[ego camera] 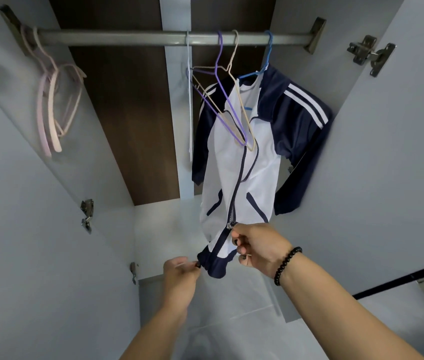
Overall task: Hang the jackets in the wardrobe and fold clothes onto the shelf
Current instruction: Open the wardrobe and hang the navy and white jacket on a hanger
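- We are pinching the zipper slider with our right hand, while our left hand is gripping the navy hem at lower centre.
- The jacket is hanging directly above both hands, its zipper running up toward the blue hanger.
- Smooth white-and-navy fabric is draping from the metal rail; thin wire hangers are dangling beside it.

A home bedroom wardrobe: hanging rail, wire hangers, door hinges.
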Motion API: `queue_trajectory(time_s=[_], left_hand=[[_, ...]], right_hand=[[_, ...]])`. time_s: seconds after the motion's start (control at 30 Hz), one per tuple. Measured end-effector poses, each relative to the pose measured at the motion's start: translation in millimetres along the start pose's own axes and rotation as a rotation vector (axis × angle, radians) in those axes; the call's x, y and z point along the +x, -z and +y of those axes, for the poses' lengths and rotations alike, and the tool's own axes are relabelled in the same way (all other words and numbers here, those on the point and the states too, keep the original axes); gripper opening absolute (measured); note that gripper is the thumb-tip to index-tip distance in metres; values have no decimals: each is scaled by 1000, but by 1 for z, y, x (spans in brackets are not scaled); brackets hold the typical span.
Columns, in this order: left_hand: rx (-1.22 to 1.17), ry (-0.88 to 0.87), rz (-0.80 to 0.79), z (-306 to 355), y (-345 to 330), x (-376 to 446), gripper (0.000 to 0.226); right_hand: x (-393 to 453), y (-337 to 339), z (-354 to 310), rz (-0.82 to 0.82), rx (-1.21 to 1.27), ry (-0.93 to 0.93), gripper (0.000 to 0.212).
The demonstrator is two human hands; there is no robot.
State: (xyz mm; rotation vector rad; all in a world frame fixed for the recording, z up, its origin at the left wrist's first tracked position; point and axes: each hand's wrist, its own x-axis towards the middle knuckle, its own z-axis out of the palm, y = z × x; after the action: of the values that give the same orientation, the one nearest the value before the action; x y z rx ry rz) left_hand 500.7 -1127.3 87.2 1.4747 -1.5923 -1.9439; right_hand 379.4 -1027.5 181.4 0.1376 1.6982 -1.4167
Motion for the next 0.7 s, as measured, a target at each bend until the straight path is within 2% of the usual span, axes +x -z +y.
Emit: queue_trajectory(time_s=[0.1, 0.2, 0.27, 0.33, 0.47, 0.57, 0.7], left_hand=[[21, -197, 39, 10, 5, -2, 34], [182, -449, -88, 25, 3, -8, 37], [299, -561, -188, 34, -2, -12, 34], [369, -645, -205, 39, -5, -12, 26], [361, -663, -157, 45, -3, -6, 22], [393, -640, -175, 46, -6, -4, 27], [496, -648, -179, 49, -14, -2, 21]], right_hand=[[-4, -8, 2, -1, -7, 1, 27], [-7, -13, 6, -9, 18, -34, 26], [-9, -15, 8, -20, 38, -58, 26], [-9, -15, 7, -49, 96, -85, 27], [-6, -7, -1, -150, 283, -112, 32], [-3, -2, -2, -209, 322, -126, 35], [5, 10, -13, -214, 370, -144, 39]])
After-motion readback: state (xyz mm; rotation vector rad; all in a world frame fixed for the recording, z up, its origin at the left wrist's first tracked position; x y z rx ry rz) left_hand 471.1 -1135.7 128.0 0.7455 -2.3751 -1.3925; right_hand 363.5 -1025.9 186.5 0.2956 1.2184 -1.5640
